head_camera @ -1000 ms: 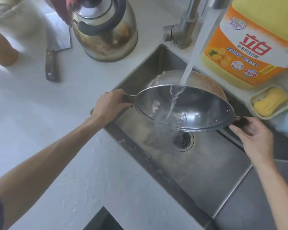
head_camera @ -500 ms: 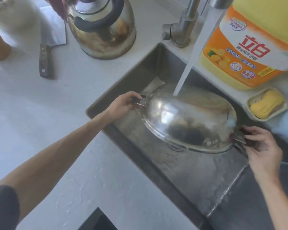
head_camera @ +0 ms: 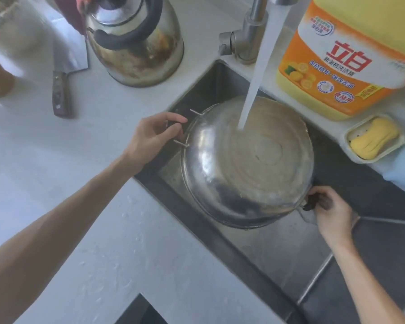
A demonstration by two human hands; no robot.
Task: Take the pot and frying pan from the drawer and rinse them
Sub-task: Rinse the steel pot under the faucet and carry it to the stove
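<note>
A steel pot [head_camera: 246, 164] hangs upside down over the sink [head_camera: 278, 258], its stained bottom facing up. Water from the tap [head_camera: 246, 43] falls in a stream onto that bottom. My left hand [head_camera: 152, 139] grips the black handle on the pot's left side. My right hand [head_camera: 330, 211] holds the opposite black handle at the lower right. No frying pan is in view.
A steel kettle [head_camera: 136, 43] stands on the white counter [head_camera: 80, 183] behind the sink, with a cleaver [head_camera: 63, 76] to its left. A big orange detergent bottle [head_camera: 346, 57] and a yellow sponge in a tray [head_camera: 374, 139] sit to the right of the tap.
The pot has been turned over: its open mouth faced me under the water, and now its bottom faces up under the stream. Both hands kept hold of the handles.
</note>
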